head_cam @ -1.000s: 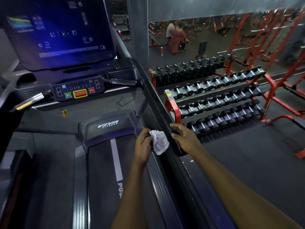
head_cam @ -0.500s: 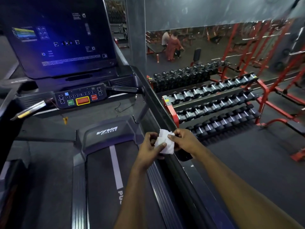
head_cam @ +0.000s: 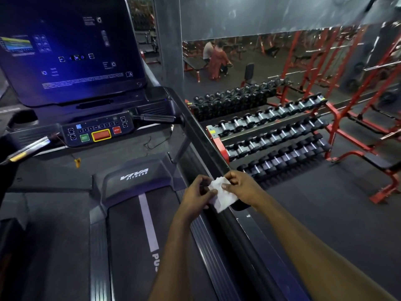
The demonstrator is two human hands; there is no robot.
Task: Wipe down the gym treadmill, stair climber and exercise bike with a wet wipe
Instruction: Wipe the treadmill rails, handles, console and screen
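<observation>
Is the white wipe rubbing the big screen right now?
No, the left hand and right hand both pinch the crumpled white wet wipe down by the black side rail, far from the dark glowing screen.

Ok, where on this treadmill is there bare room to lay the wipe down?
The belt is bare from the motor cover back, left of the left hand; the ribbed left foot rail beside it is bare too. Crowded: the button panel, and the right handrail where the left hand and right hand pinch the wet wipe.

White wipe (head_cam: 221,195), red dumbbell rack (head_cam: 219,140), black treadmill (head_cam: 134,235) w/ grey stripe.
</observation>
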